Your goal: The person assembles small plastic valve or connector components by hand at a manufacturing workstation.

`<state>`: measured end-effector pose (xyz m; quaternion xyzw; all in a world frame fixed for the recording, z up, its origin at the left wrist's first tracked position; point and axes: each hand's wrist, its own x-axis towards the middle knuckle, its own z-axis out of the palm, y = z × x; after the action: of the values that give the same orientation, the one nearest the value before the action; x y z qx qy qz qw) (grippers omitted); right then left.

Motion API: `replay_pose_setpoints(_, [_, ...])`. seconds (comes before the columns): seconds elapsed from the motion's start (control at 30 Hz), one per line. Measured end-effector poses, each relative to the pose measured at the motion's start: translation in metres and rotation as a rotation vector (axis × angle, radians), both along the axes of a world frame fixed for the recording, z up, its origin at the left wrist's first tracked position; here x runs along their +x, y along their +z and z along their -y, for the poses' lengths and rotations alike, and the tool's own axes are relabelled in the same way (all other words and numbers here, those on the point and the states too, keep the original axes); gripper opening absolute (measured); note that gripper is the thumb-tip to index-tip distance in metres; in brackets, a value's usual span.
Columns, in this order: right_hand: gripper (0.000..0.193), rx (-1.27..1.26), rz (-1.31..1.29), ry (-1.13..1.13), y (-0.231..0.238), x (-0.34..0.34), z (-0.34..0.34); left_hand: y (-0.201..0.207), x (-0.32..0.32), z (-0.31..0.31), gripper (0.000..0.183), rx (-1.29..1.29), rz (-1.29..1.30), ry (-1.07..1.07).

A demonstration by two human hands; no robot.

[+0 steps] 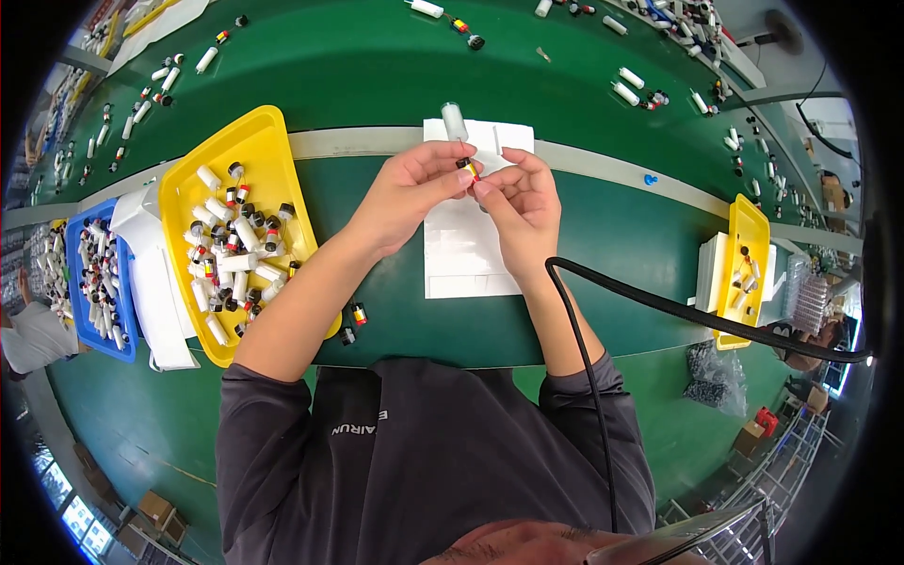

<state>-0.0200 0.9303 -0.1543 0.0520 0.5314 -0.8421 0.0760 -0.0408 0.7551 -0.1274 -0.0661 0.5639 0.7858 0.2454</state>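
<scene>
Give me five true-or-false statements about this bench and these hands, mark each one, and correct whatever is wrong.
1. The left hand and the right hand meet at a small red, yellow and black part. True.
2. The sheet under the hands is black. False: the sheet is white.
3. A small blue piece lies on the pale strip, right of the hands. True.
4. The large yellow tray beside the left forearm is empty. False: the large yellow tray holds many white cylinders.
5. The blue tray is farther left than the large yellow tray. True.
</scene>
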Motion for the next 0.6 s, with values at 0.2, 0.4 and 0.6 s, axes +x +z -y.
replay_pose_setpoints(0.2, [0.041, 0.378, -0.27, -0.104, -0.007, 0.004, 0.006, 0.005, 0.003, -0.008, 0.035, 0.216, 0.06, 0.062])
replay_pose_setpoints(0.4, [0.041, 0.76, -0.687, -0.252, -0.003, 0.006, 0.011, 0.005, 0.006, -0.01, 0.039, 0.021, -0.108, 0.088])
replay_pose_setpoints(0.6, [0.045, 0.789, -0.716, -0.251, 0.001, 0.006, 0.011, 0.008, 0.006, -0.008, 0.038, 0.078, -0.13, 0.034])
